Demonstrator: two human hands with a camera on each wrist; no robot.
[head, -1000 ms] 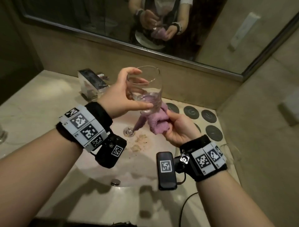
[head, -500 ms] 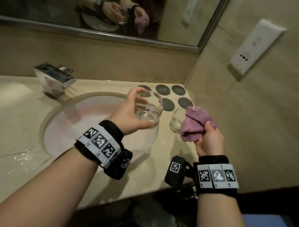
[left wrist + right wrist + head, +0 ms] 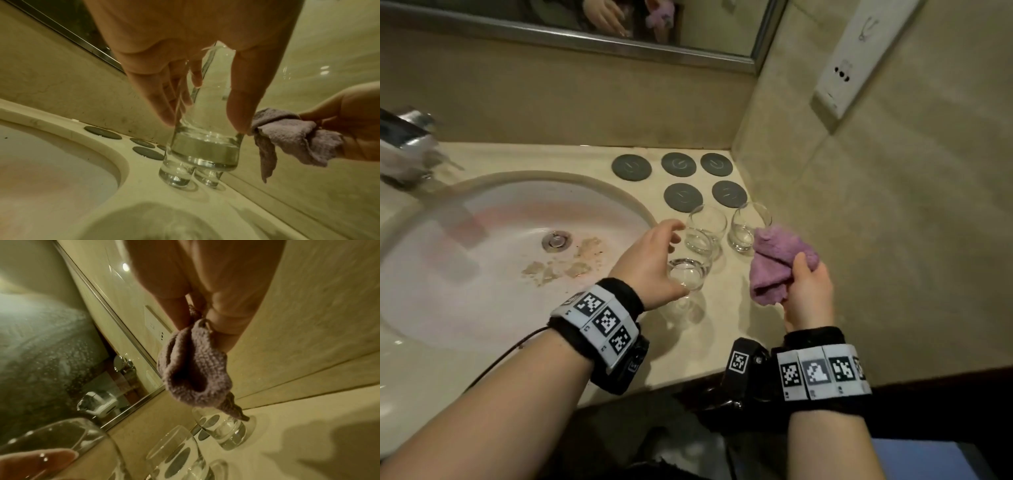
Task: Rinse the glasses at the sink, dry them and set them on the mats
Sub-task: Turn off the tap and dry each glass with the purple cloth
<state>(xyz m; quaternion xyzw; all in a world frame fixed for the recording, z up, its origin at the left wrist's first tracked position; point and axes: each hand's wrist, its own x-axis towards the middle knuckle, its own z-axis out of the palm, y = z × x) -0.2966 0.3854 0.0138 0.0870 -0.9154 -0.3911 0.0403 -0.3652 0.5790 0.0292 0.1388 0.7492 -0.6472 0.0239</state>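
Observation:
My left hand point(image 3: 677, 261) grips a clear glass point(image 3: 690, 270) by its side, upright, a little above the counter right of the sink; the left wrist view shows fingers and thumb round this glass point(image 3: 203, 146). Two more glasses point(image 3: 707, 229) point(image 3: 746, 231) stand on the counter just behind it. Beyond them lie several dark round mats point(image 3: 683, 197), all bare. My right hand point(image 3: 798, 274) holds a bunched purple cloth point(image 3: 777, 263) beside the right-hand glass, apart from the held one. In the right wrist view the cloth point(image 3: 193, 369) hangs over that glass point(image 3: 224, 431).
The round basin point(image 3: 482, 274) with brown specks near its drain fills the left. A chrome faucet point(image 3: 404, 137) sits at the far left. A tiled side wall with a socket plate point(image 3: 859, 58) closes the counter on the right. A mirror point(image 3: 585, 20) runs along the back.
The cloth has come off the glass and my hands have parted. My left hand carried the glass from above the basin right and down to the counter by the two standing glasses.

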